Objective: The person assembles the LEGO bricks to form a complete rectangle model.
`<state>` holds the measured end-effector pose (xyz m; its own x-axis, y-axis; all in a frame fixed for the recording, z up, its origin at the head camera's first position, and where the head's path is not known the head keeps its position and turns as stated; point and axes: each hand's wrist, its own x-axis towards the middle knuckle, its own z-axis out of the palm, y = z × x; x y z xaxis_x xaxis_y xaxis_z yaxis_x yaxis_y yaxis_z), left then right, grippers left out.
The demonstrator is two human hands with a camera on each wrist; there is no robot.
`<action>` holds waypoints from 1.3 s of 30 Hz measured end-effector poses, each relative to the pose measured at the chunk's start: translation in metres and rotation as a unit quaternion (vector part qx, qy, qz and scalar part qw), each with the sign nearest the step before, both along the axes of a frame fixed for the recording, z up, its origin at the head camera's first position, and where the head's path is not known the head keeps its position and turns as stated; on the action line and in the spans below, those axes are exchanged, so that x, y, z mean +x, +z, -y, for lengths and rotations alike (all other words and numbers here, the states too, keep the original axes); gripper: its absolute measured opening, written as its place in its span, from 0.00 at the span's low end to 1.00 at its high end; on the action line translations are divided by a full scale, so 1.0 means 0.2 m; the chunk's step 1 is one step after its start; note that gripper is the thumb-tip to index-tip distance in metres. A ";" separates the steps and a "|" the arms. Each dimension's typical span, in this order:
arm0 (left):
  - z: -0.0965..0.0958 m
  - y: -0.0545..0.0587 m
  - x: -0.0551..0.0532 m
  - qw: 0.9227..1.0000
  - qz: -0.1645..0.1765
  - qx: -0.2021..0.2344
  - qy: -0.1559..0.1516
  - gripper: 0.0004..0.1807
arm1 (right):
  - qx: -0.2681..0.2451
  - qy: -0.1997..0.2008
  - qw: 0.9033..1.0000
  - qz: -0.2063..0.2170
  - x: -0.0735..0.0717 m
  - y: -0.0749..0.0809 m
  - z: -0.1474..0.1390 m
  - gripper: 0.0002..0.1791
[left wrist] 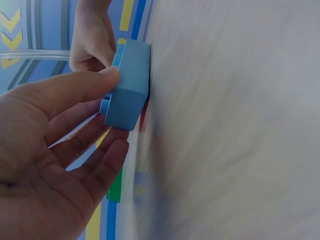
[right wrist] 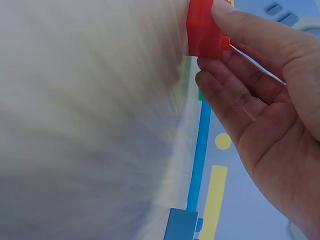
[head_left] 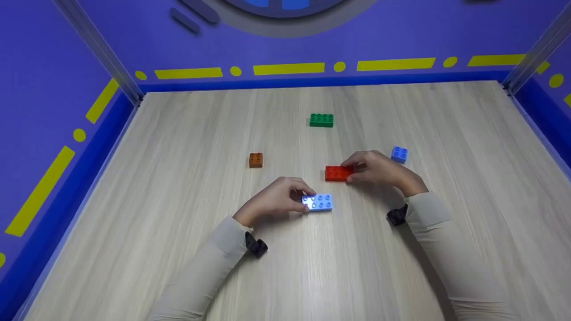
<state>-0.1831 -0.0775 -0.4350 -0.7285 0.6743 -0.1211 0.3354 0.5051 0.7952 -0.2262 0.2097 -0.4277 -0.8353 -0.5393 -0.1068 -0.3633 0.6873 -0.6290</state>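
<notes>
Near the middle of the table, my left hand (head_left: 282, 196) pinches the left end of a light blue building brick (head_left: 322, 203) with two rows of studs. In the left wrist view the thumb lies against the side of that blue brick (left wrist: 131, 82), studs facing the palm side. Just behind and to the right, my right hand (head_left: 374, 168) grips the right end of a red building brick (head_left: 335, 173). The right wrist view shows the thumb on the near face of the red brick (right wrist: 202, 30), fingers on its far side. The two bricks lie close together without touching.
A small orange-brown brick (head_left: 255, 160) sits left of the hands. Farther back is a green brick (head_left: 321, 120). A small blue brick (head_left: 399, 154) stands just beyond the right hand. Purple panels (head_left: 285, 53) wall the table at back and sides.
</notes>
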 end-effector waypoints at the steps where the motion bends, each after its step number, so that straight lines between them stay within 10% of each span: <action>1: 0.00 0.00 0.00 1.000 0.000 -0.001 0.003 0.18 | 0.001 0.001 1.000 0.000 0.00 0.00 0.00 0.21; 39: -0.01 -0.02 -0.05 0.998 -0.006 -0.002 0.067 0.19 | 0.003 0.001 1.000 0.006 0.05 -0.01 -0.05 0.20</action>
<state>-0.1940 -0.0757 -0.4394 -0.8136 0.5699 -0.1154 0.2732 0.5498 0.7893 -0.2154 0.2200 -0.4287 -0.8323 -0.5410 -0.1205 -0.3574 0.6900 -0.6294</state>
